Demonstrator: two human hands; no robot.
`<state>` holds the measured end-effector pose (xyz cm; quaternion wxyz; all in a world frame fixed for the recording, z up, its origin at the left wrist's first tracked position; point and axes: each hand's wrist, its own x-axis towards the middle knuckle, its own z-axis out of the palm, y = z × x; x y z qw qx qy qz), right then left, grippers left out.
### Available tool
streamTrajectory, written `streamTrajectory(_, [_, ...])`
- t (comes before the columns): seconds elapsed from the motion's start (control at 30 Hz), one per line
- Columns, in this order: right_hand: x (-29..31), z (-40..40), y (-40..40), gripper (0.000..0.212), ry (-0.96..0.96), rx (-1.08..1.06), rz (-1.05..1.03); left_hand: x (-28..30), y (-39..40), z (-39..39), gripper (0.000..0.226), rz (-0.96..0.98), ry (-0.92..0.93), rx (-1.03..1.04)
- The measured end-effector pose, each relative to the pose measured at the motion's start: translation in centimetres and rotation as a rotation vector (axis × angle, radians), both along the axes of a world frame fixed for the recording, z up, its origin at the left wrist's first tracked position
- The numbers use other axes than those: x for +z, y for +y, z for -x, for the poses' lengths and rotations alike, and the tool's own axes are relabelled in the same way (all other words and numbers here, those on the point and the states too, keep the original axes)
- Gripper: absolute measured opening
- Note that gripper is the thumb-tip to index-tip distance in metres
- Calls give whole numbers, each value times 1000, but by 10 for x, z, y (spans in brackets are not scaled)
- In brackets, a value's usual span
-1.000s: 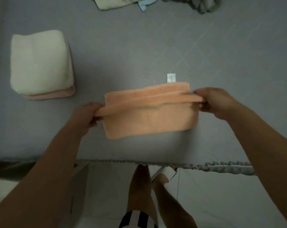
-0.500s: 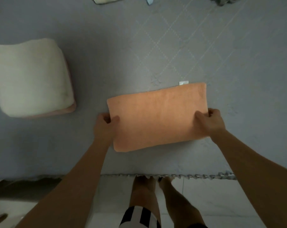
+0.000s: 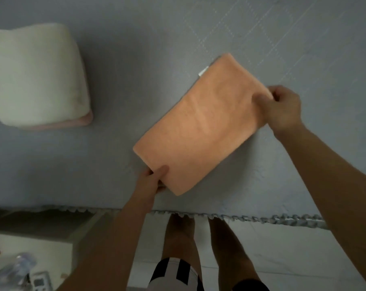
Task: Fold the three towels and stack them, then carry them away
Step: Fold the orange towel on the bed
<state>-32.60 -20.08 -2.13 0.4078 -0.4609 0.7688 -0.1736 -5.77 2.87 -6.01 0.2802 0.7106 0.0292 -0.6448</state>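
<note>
Item: folded orange towel [image 3: 201,124] on grey bedspread [image 3: 135,59]; I am seeing left hand [image 3: 151,179] and right hand [image 3: 282,108] pinching opposite ends.

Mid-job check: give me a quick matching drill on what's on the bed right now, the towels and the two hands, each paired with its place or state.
Things:
1. orange towel
2. cream towel
3. pink towel
4. left hand

Places or states:
A. only an edge showing, at the bottom of the stack
B. pinching the near corner of a folded towel
C. lying diagonally, gripped at both ends
D. folded, on top of the stack at far left

Pairs: 1-C, 2-D, 3-A, 4-B
</note>
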Motion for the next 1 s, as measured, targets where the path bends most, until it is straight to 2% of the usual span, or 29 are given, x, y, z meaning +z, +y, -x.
streamTrajectory(0.07, [-2, -2, -13, 14, -194, -182, 23, -2, 20, 24, 35, -22, 51, -1])
streamTrajectory(0.13, [-11, 1, -3, 11, -326, -292, -116, -5, 26, 31, 38, 34, 33, 86])
streamTrajectory(0.23, [-21, -1, 58, 14, -415, -198, -504, -13, 15, 18, 39, 111, -67, 336])
streamTrajectory(0.27, [-24, -3, 82, 13, -438, -151, -587, -16, 8, 12, 38, 120, -99, 358])
streamTrajectory(0.33, [-31, -12, 123, 19, -485, -81, -727, -22, -3, 6, 33, 131, -136, 277])
streamTrajectory(0.4, [-34, -22, 157, 31, -512, -12, -842, -22, -10, 11, 27, 87, -74, 126])
streamTrajectory(0.5, [-33, -27, 188, 37, -534, -1, -840, -7, -2, 31, 31, -26, 100, -47])
streamTrajectory(0.63, [-12, 11, 202, 31, -404, 20, -766, 20, 31, 62, 31, -95, 184, 19])
streamTrajectory(0.7, [7, 36, 204, 26, -360, -30, -732, 40, 46, 72, 23, -135, 161, 113])
streamTrajectory(0.8, [43, 56, 203, 25, -428, -45, -735, 78, 55, 77, 13, -138, 93, 131])
streamTrajectory(0.87, [67, 58, 196, 16, -484, -47, -688, 106, 45, 78, 23, -89, 17, 116])
streamTrajectory(0.93, [82, 56, 178, 19, -504, -62, -625, 126, 22, 74, 40, -17, -82, 98])
streamTrajectory(1.0, [85, 52, 145, 19, -540, -122, -605, 140, -18, 69, 35, 113, -121, 30])
